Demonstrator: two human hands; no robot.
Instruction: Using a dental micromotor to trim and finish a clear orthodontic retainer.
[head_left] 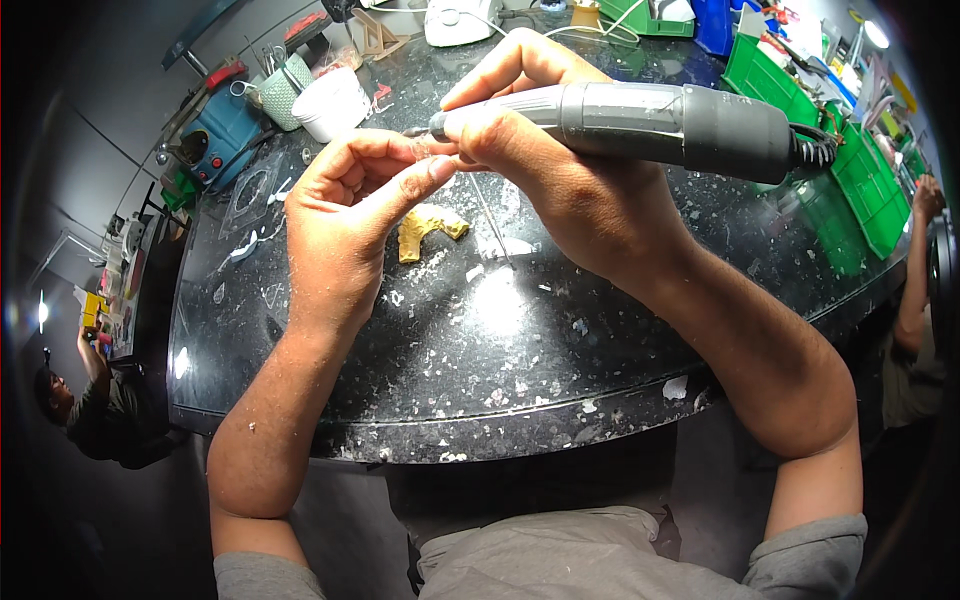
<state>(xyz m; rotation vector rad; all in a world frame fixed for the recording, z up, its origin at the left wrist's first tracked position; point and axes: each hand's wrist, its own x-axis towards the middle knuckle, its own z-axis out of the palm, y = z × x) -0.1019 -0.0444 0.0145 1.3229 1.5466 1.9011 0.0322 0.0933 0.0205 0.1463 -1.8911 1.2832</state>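
Note:
My left hand (340, 215) pinches a small clear plastic piece (421, 148) between thumb and fingers; it looks like a dental tray or aligner, though the fingertips cover much of it. Gripped in my right hand (600, 210) is a thick grey rotary handpiece (640, 118), its cord leaving the back end at the right. The handpiece's tip meets the clear piece or lies right beside it; exact contact is hidden. Below the hands, a yellow horseshoe-shaped dental cast (410, 240) rests on the black worktop (420, 370). A thin metal instrument (490, 215) lies to its right.
White scraps and dust litter the worktop. At the back left stand a white tub (333, 106), a patterned pot (284, 90) with tools and a blue machine (215, 135). Green bins (868, 190) line the right side. Other people show at far left (110, 415) and far right (912, 365).

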